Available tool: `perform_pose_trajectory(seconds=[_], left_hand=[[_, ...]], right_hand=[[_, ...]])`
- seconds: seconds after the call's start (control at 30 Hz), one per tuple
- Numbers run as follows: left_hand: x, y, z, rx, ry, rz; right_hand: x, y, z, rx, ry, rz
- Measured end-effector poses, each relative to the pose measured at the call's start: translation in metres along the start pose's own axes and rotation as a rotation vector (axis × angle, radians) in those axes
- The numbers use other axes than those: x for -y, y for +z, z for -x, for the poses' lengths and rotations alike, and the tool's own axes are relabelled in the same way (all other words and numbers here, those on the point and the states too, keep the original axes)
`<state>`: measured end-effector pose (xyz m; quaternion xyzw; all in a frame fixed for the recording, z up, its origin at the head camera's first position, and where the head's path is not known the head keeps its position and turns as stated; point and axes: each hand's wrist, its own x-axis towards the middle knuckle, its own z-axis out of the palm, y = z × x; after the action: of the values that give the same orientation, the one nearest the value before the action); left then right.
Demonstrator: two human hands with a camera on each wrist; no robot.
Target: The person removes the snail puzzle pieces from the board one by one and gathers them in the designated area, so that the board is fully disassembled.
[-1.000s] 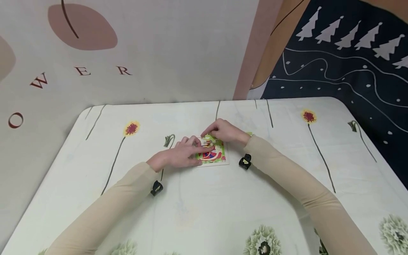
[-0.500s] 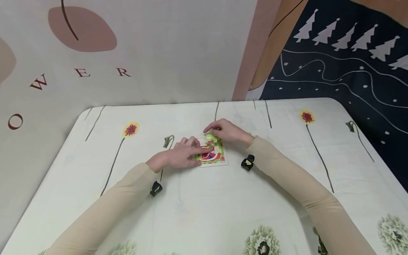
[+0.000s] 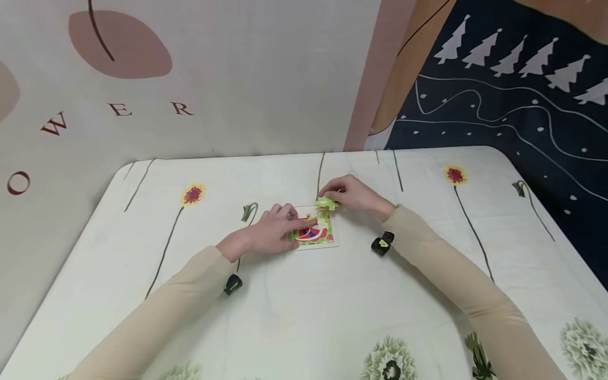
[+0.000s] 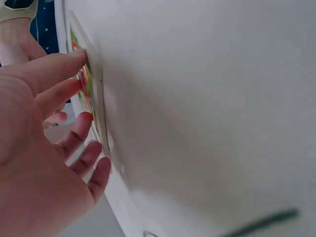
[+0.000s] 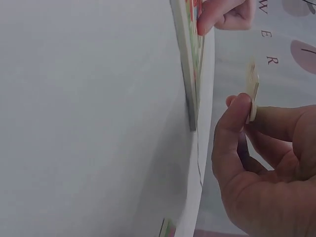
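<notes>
A small square jigsaw puzzle with a colourful picture and a pale border lies flat on the table in the head view. My left hand rests on its left side, index finger stretched across the picture. In the left wrist view the thumb touches the puzzle's edge while the other fingers bend loosely. Between thumb and fingertips my right hand pinches a green puzzle piece. That puzzle piece is held on edge and clear of the board in the right wrist view.
The white tablecloth carries printed flowers. A thin green-edged piece shows on the cloth at the bottom of the right wrist view. Behind the table hangs a printed cloth wall, dark at the right.
My right hand has moved right, drawing the green puzzle piece from over the picture to the board's upper right corner. The left hand stays on the puzzle. The head view has shifted slightly.
</notes>
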<state>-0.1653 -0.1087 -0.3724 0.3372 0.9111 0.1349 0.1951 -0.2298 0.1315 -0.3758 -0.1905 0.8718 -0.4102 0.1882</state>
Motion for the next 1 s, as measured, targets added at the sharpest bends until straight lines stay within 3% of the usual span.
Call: perform_pose_trajectory(seconds=[0.43, 0.57, 1.0], left_hand=[[-0.014, 0.001, -0.015, -0.093, 0.066, 0.108], [-0.019, 0.002, -0.022, -0.097, 0.097, 0.128], [-0.022, 0.007, -0.031, -0.095, 0.109, 0.138]], right_hand=[[-0.019, -0.024, 0.020, -0.044, 0.042, -0.007], [-0.025, -0.030, 0.025, -0.071, 0.082, -0.062], [-0.041, -0.052, 0.046, -0.167, 0.120, -0.011]])
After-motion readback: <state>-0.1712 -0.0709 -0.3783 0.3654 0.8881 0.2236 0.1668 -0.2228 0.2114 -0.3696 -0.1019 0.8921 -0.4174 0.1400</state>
